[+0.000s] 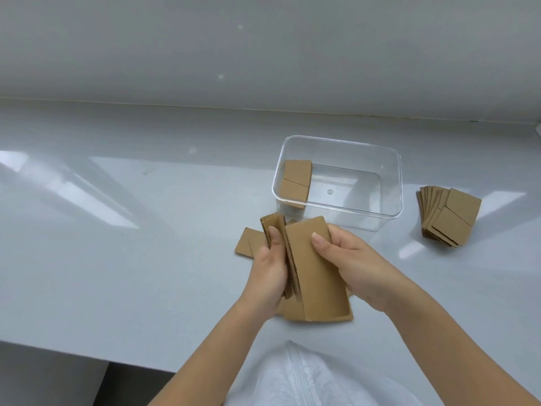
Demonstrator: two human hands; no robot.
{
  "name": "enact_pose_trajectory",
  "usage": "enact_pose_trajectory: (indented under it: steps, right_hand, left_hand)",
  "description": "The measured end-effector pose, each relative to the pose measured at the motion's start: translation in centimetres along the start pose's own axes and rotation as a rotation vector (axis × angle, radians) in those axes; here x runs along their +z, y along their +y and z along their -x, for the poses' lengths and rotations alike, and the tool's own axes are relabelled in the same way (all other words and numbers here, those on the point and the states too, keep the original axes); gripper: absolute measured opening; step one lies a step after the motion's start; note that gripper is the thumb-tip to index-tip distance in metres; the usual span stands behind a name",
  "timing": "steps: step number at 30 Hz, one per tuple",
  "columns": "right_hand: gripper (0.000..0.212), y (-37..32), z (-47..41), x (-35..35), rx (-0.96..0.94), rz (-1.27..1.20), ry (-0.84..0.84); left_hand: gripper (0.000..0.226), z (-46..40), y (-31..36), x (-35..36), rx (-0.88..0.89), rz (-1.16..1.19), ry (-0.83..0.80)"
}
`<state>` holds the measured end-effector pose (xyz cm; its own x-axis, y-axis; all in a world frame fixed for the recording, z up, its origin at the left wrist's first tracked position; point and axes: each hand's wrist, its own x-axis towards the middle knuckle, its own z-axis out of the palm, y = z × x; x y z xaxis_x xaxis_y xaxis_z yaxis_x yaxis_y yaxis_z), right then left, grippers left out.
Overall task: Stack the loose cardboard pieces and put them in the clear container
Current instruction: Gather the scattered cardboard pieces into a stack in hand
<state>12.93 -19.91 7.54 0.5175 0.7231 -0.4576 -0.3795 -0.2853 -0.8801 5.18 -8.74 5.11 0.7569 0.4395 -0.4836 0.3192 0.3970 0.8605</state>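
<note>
Plain brown cardboard pieces; clear, colourless container; pale grey-white table; white garment at its near edge.

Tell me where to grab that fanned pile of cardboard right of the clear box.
Pinch the fanned pile across its long edges, coming from above. The pieces lie flat and splayed on the table, so squeeze them square first; its right side is open, away from the clear container.

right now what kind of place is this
Probably a plain work counter or desk indoors: a smooth white surface against a bare wall, holding only a clear container and cardboard pieces.
</note>
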Motion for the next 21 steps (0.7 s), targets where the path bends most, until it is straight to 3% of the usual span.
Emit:
enact_pose_trajectory:
  steps: [4,10,16,18,21]
  right_hand:
    - [0.025,0.4,-0.5,0.2,0.012,-0.096,0.095]
    - [0.021,0.3,-0.9,1.4,-0.037,0.033,0.313]
    - [0.018,0.0,-0.4,2.7,-0.126,0.157,0.401]
    - [0.010,0.3,-0.3,3.3,-0.159,0.171,0.412]
    - [0.016,1.1,-0.9,4.3,-0.151,0.097,0.391]
  left_hand:
    - [0.076,0.2,0.6,-0.6,-0.066,0.142,-0.150]
    - [0.072,0.9,1.1,-1.3,-0.111,0.238,-0.407]
    - [0.110,0.8,-0.1,-2.8,-0.138,0.319,-0.526]
    - [0.104,1.1,0.0,-3.4,-0.148,0.349,-0.500]
    - [0.070,1.4,0.4,-4.1,-0.155,0.310,-0.348]
